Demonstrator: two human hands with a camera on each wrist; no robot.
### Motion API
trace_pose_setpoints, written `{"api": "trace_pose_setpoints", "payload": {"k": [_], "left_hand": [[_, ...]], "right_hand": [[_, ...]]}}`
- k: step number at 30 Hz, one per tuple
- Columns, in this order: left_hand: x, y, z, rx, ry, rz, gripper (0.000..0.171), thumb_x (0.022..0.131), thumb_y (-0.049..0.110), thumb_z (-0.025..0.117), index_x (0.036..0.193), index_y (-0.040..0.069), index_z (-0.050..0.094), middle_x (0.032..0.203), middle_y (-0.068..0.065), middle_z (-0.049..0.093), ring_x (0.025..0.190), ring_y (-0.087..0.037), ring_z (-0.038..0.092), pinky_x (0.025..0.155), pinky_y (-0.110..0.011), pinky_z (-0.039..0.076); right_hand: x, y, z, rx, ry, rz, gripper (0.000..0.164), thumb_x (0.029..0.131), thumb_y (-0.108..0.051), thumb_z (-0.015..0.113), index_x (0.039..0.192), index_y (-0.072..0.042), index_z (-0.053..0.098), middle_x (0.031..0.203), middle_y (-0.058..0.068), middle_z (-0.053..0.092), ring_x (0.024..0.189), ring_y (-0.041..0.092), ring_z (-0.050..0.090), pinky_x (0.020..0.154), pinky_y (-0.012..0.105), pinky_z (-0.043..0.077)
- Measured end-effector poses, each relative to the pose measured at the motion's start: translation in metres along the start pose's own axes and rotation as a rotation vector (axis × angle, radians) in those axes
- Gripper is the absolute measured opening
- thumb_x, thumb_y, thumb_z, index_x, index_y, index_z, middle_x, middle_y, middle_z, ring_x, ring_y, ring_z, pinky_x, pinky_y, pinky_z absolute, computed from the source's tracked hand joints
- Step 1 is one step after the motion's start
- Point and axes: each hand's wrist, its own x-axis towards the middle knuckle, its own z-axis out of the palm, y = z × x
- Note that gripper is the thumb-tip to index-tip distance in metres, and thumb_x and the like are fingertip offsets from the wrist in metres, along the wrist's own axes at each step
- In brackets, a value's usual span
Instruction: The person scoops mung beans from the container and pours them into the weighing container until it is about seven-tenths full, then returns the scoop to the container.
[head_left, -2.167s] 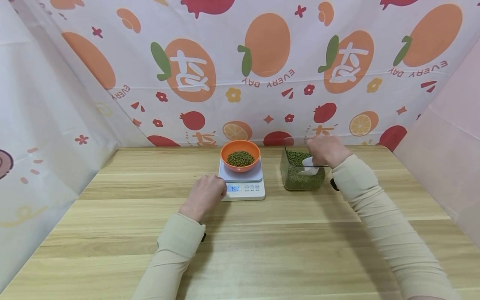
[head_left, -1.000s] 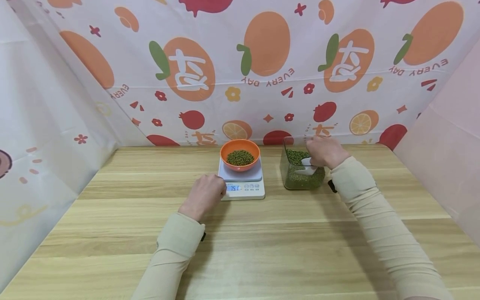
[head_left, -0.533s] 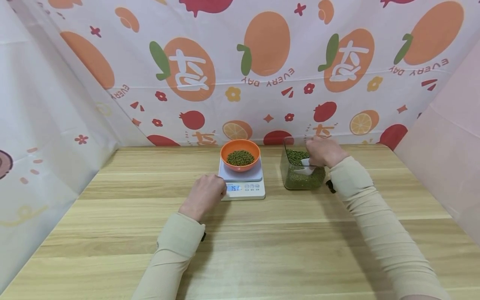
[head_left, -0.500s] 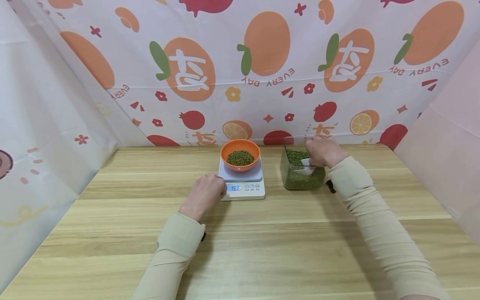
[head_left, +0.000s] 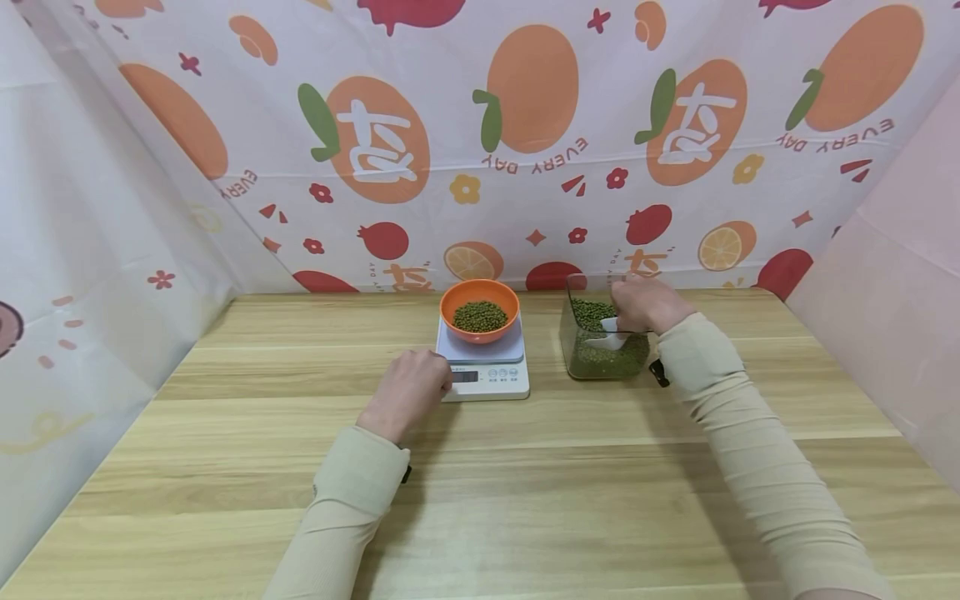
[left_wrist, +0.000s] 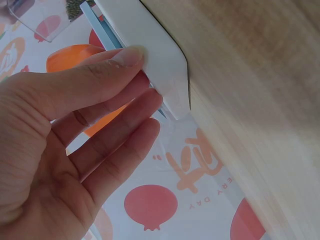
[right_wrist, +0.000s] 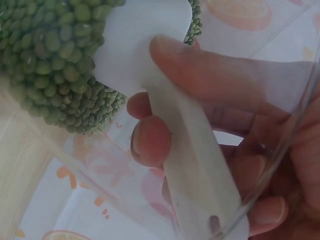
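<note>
My left hand is at the front left corner of a white kitchen scale. In the left wrist view its thumb lies on the scale's casing, with the bent fingers at the edge beside it. The scale's display looks dark. An orange bowl of green mung beans stands on the scale. To the right, my right hand grips a white scoop by its handle, inside a clear container. The scoop's head is partly among mung beans.
The scale and container stand near the back of the wooden table, a gap between them. A fruit-printed curtain hangs right behind them, with a pale curtain on the left side.
The scale's lit display has gone dark. The right hand and scoop have shifted slightly left within the container. My left hand stays at the scale's corner.
</note>
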Motion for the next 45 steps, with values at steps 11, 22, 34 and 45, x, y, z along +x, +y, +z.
{"api": "trace_pose_setpoints", "payload": {"k": [11, 22, 34, 45], "left_hand": [[-0.001, 0.001, -0.001, -0.004, -0.012, -0.01, 0.037, 0.069, -0.018, 0.051, 0.053, 0.014, 0.041, 0.059, -0.001, 0.034, 0.06, -0.015, 0.035, 0.053, -0.025, 0.027], [-0.001, -0.001, -0.001, -0.016, 0.006, -0.006, 0.037, 0.067, -0.018, 0.05, 0.054, 0.015, 0.037, 0.059, 0.0, 0.032, 0.059, -0.015, 0.033, 0.053, -0.025, 0.026], [-0.001, 0.001, 0.002, -0.02, 0.013, 0.018, 0.037, 0.068, -0.017, 0.053, 0.054, 0.014, 0.041, 0.06, 0.0, 0.037, 0.06, -0.016, 0.035, 0.054, -0.026, 0.029], [-0.002, 0.0, 0.0, -0.013, 0.029, 0.015, 0.038, 0.065, -0.017, 0.049, 0.054, 0.016, 0.035, 0.059, 0.0, 0.034, 0.059, -0.014, 0.033, 0.052, -0.024, 0.026]], "right_hand": [[0.006, -0.001, 0.0, -0.036, -0.049, -0.012, 0.009, 0.089, -0.005, 0.064, 0.085, -0.003, 0.057, 0.088, 0.012, 0.054, 0.086, 0.027, 0.05, 0.078, 0.043, 0.047], [0.011, 0.0, 0.0, -0.024, -0.073, -0.016, 0.015, 0.086, -0.008, 0.07, 0.083, -0.003, 0.057, 0.085, 0.01, 0.056, 0.084, 0.027, 0.049, 0.078, 0.043, 0.045], [0.012, 0.007, 0.011, 0.065, -0.083, -0.066, 0.018, 0.091, -0.006, 0.064, 0.074, -0.003, 0.058, 0.075, 0.008, 0.055, 0.076, 0.023, 0.05, 0.068, 0.035, 0.046], [0.015, 0.004, 0.01, 0.129, -0.118, -0.01, 0.013, 0.091, -0.003, 0.062, 0.08, -0.003, 0.055, 0.075, 0.008, 0.054, 0.067, 0.02, 0.05, 0.062, 0.033, 0.044]]}}
